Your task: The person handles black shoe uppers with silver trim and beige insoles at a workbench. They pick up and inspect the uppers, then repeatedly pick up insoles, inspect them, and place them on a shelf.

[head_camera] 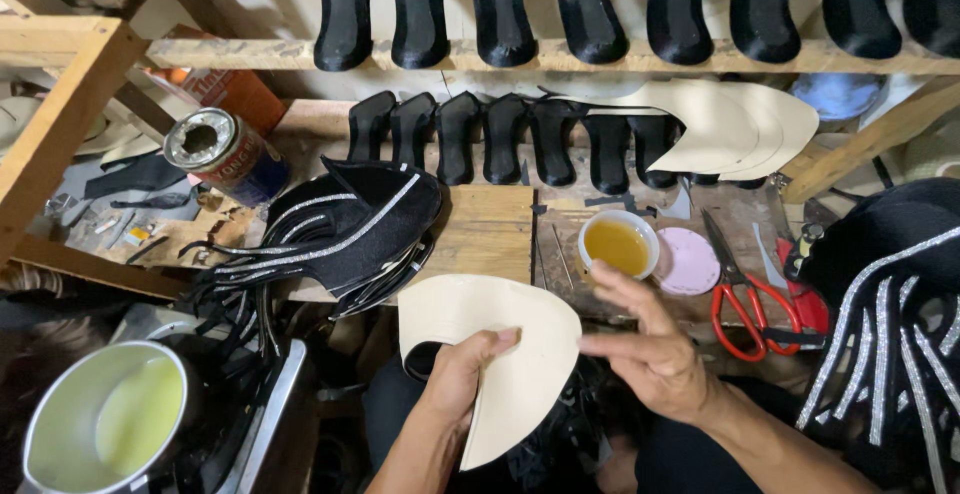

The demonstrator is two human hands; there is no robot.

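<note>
Piece: a cream, curved, flat leather-like cutout (500,354) lies at 6 o'clock, below the wooden table (490,229).
Left hand (455,379): grip clamped on its lower edge.
Right hand (655,354): fingers apart, holding nothing.
Handling: probably light and bendable; support it near the middle.

Wooden workbench (490,224), worn and stained. On it: stack of black shoe uppers with silver glitter stripes (350,234), at left; small cup of amber liquid (618,245) with a pink round lid (688,261) touching its right side; red-handled scissors (745,299) just right of the lid; tipped metal can (225,154) at the far left; cream cut-out pieces (735,129) at the back right; row of black soles (500,139) propped along the rear.
</note>
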